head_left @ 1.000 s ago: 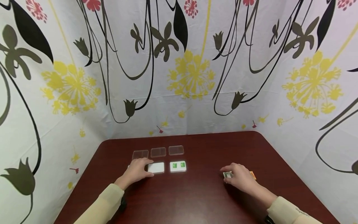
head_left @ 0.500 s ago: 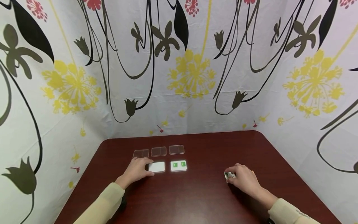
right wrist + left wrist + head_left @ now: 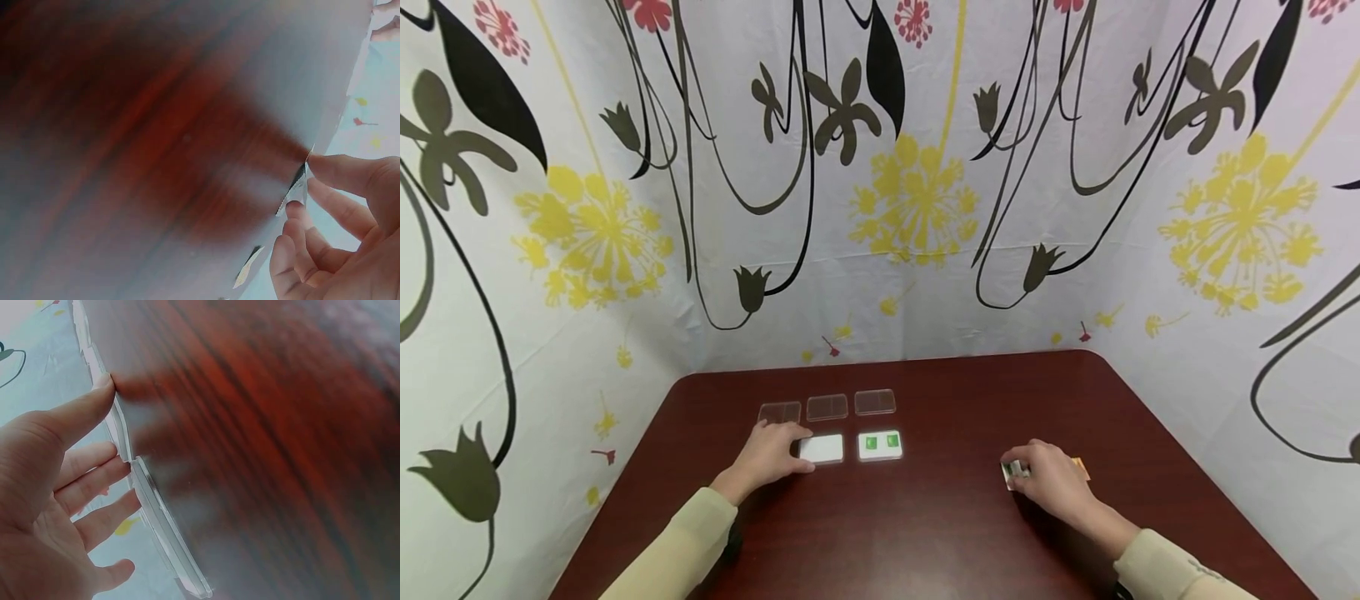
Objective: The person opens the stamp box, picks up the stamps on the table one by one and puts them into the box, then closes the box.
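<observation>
My left hand (image 3: pixel 767 457) holds a flat white case (image 3: pixel 822 449) at its left part, thumb on the near edge and fingers on the far edge. In the left wrist view the thumb and fingertips touch the thin clear side of the case (image 3: pixel 119 422). On the right of the table, my right hand (image 3: pixel 1054 479) pinches a small, thin green-and-white packet (image 3: pixel 1009 477). The right wrist view shows that packet (image 3: pixel 295 185) edge-on, with a jagged edge, between thumb and fingers. Partly behind the right hand lies an orange piece (image 3: pixel 1081 468).
Beside the held case is a second white case (image 3: pixel 880 447) bearing two green squares. Three clear lids or trays, left (image 3: pixel 779 412), middle (image 3: pixel 827 407) and right (image 3: pixel 876 402), form a row behind on the dark red table (image 3: pixel 925 533). A flower-patterned curtain (image 3: pixel 925 317) surrounds the table.
My right fingers have drawn in on the green-and-white packet, which has shifted slightly right and bent. The orange piece was mostly covered half a second ago and shows again. My left hand stays on the case.
</observation>
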A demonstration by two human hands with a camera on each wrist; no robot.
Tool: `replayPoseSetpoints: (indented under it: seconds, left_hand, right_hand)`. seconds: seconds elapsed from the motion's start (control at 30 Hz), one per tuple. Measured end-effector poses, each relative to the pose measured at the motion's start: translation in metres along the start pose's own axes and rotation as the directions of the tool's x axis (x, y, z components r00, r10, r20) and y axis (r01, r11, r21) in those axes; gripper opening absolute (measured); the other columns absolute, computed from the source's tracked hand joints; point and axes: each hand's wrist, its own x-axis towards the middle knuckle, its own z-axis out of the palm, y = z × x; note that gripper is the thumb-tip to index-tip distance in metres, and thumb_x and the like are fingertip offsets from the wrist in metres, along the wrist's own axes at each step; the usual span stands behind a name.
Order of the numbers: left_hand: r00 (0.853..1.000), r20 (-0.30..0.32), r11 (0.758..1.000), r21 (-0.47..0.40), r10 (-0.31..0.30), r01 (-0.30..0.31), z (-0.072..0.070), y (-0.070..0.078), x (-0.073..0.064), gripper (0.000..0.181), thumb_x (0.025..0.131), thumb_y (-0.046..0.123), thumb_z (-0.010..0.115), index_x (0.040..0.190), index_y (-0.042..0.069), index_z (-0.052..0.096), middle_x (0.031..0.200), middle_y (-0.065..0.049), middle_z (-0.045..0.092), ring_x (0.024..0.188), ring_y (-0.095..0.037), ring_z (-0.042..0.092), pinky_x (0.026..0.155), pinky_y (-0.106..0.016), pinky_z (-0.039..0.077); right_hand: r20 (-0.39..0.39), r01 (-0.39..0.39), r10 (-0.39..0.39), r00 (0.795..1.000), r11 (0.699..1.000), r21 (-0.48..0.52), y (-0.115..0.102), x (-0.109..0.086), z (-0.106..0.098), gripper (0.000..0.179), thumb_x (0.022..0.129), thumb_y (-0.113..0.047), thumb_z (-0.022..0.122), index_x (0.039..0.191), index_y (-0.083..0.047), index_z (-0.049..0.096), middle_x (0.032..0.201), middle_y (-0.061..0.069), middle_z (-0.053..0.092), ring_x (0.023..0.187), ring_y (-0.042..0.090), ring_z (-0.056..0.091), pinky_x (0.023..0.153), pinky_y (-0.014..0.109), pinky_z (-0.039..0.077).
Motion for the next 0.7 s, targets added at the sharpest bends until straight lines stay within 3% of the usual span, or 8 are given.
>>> replayPoseSetpoints:
  seconds: [0.43, 0.7]
  left_hand:
    - [1.0, -0.01, 0.999, 0.032, 0.007, -0.007, -0.0012, -0.0006, 0.0027, 0.058, 0.074, 0.044, 0.09, 0.122, 0.015, 0.074, 0.112, 0.0, 0.072, 0.105, -0.024, 0.066, 0.106, -0.072, 0.026]
    - [1.0, -0.021, 0.998, 0.054, 0.014, -0.013, 0.0005, -0.0015, 0.0024, 0.058, 0.073, 0.045, 0.09, 0.121, 0.016, 0.075, 0.11, 0.001, 0.072, 0.102, -0.023, 0.067, 0.103, -0.071, 0.03]
  right_hand:
    - [0.064, -0.034, 0.027, 0.998, 0.993, 0.113, -0.0038, 0.0056, -0.0004, 0.032, 0.068, 0.0, 0.083, 0.096, -0.014, 0.08, 0.086, -0.001, 0.072, 0.066, 0.007, 0.06, 0.055, 0.029, 0.049]
    - [0.144, -0.121, 0.081, 0.986, 0.948, 0.295, -0.0061, 0.0076, -0.0065, 0.033, 0.073, 0.007, 0.077, 0.102, -0.01, 0.08, 0.083, 0.003, 0.073, 0.065, 0.01, 0.065, 0.051, 0.027, 0.052]
